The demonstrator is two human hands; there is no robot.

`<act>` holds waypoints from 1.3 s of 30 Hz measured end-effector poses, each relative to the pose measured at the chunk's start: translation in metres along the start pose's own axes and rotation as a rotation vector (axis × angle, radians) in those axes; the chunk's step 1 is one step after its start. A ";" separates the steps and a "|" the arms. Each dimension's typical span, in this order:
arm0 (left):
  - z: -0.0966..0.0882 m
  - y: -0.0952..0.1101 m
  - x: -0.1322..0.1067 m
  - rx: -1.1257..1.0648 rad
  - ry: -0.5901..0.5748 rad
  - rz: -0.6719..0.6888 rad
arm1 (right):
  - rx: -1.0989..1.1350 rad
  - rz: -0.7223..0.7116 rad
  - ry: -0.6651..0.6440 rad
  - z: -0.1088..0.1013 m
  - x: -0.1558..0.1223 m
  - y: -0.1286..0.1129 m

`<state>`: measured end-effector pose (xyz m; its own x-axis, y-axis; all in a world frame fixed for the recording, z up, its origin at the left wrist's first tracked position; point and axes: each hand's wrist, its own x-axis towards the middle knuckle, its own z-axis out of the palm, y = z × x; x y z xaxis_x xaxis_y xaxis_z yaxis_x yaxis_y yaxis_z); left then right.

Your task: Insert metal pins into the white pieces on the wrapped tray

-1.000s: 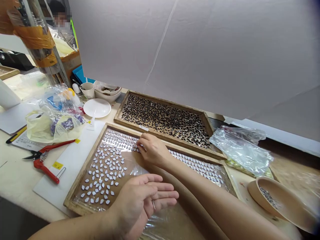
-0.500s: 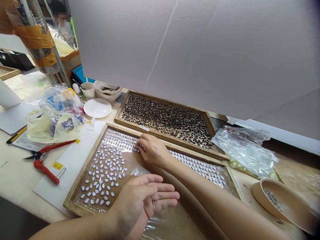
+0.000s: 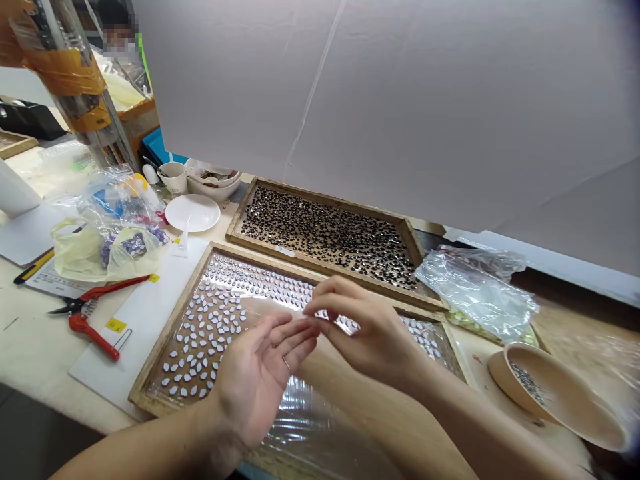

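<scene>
My left hand [image 3: 257,380] is palm up over the tray, its fingers stretched out and a ring on one finger. Just at its fingertips, my right hand [image 3: 370,327] has thumb and forefinger pinched together; whatever is between them is too small to make out. Beneath both hands lies a wooden-framed tray [image 3: 173,325] lined with clear film. Small white leaf-shaped pieces [image 3: 199,367] are scattered on its left side, and neat rows of small pieces [image 3: 260,277] run along its far side. My right hand and forearm hide part of those rows.
Behind stands a second wooden tray [image 3: 345,273] of small black pieces. Red-handled pruning shears [image 3: 95,333], a white plate [image 3: 193,213] and plastic bags [image 3: 120,213] are at left. At right are a clear bag [image 3: 475,287] and a tan bowl [image 3: 575,407]. A person sits far left.
My right hand has come back from the rows at the tray's far side to my left fingertips. My left hand has shifted slightly left and up, still palm up.
</scene>
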<state>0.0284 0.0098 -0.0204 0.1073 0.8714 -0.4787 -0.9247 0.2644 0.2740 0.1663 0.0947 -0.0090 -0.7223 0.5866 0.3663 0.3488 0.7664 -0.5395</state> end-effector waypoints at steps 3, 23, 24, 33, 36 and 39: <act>-0.001 0.002 0.001 0.008 -0.034 0.016 | 0.103 -0.047 -0.127 -0.001 -0.013 -0.025; -0.003 -0.002 0.001 0.017 -0.054 0.007 | -0.072 -0.091 -0.089 0.013 -0.007 -0.018; -0.003 -0.002 0.001 0.018 -0.048 0.013 | -0.076 -0.070 -0.070 0.012 -0.001 -0.010; -0.005 -0.009 -0.004 0.144 0.009 -0.086 | -0.450 -0.040 -0.123 0.041 0.044 0.059; -0.006 -0.009 -0.004 0.144 -0.001 -0.081 | -0.546 -0.081 -0.140 0.051 0.047 0.064; -0.006 -0.009 -0.003 0.154 -0.004 -0.093 | -0.598 -0.116 -0.144 0.055 0.047 0.066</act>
<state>0.0340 0.0022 -0.0259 0.1921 0.8418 -0.5045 -0.8437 0.4042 0.3531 0.1221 0.1588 -0.0695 -0.8341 0.4817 0.2688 0.5072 0.8613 0.0302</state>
